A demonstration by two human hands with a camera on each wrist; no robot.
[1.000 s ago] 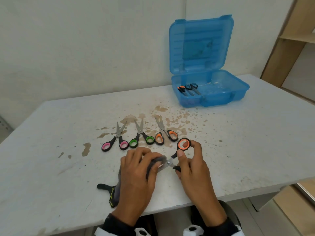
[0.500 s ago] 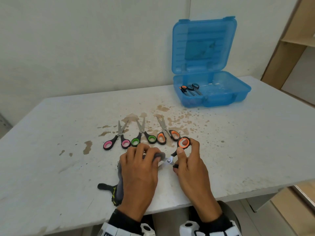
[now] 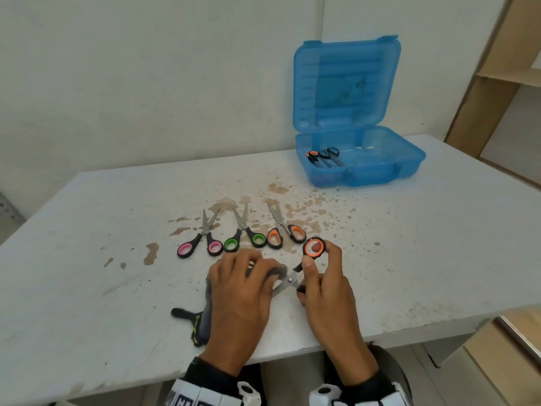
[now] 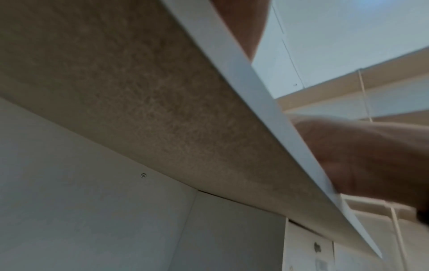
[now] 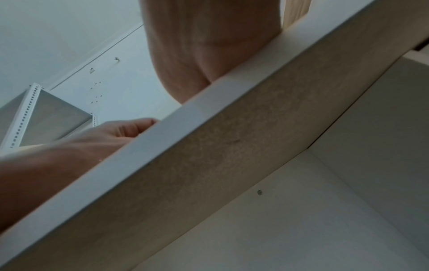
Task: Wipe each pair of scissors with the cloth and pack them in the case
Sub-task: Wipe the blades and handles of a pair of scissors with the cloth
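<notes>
Scissors [image 3: 295, 273] pinched by right hand [image 3: 328, 291], blades pointing left into cloth [image 3: 272, 272] gripped by left hand [image 3: 240, 291]; case [image 3: 409, 162] far right.

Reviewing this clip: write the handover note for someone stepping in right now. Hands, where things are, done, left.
Left hand grips the grey cloth over the blades of the orange-handled scissors in hand; right hand pinches their handle.
Waiting in a row on the table: pink scissors, green scissors, second orange scissors.
Done: two pairs in the open blue case, one orange-handled, one dark.
Left: finish this wipe, pack it, then wipe and pack the other three.
</notes>
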